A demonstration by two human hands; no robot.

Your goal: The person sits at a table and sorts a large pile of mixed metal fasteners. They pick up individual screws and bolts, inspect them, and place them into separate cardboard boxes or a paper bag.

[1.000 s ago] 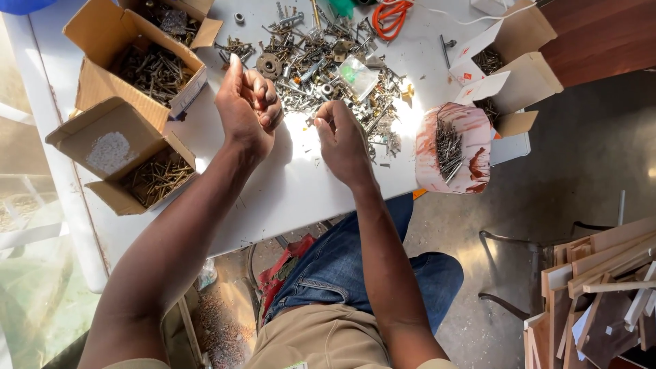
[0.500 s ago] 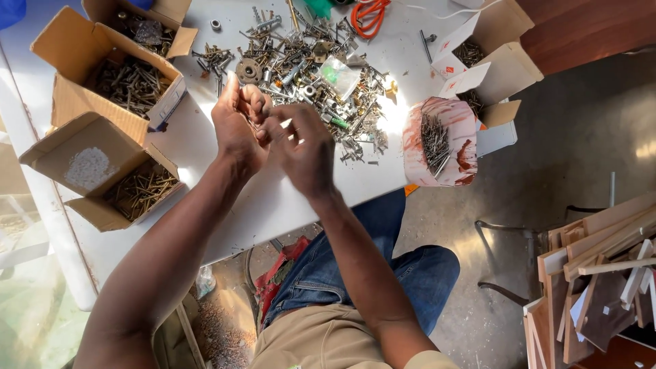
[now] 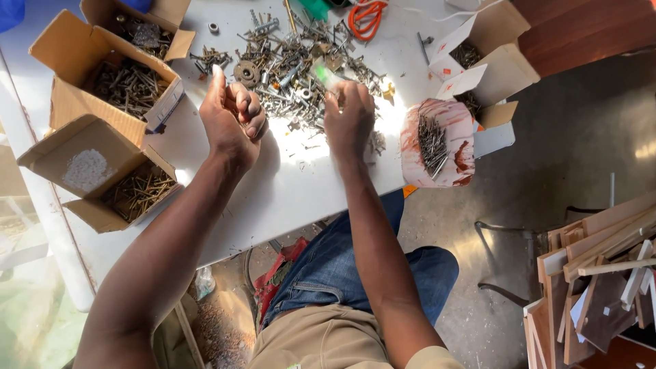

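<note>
The left hand (image 3: 232,119) hovers cupped over the white table (image 3: 287,184), fingers curled in; whether it holds anything I cannot tell. The right hand (image 3: 348,119) reaches fingers-down into the heap of screws and bolts (image 3: 294,68), between cardboard boxes (image 3: 109,89) and a red-stained tub of nails (image 3: 437,143).

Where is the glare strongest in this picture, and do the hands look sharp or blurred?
Head view: sunlight washes out the white table between the hands; the right hand is slightly motion-blurred over the pile of screws; the left hand looks sharper.
</note>
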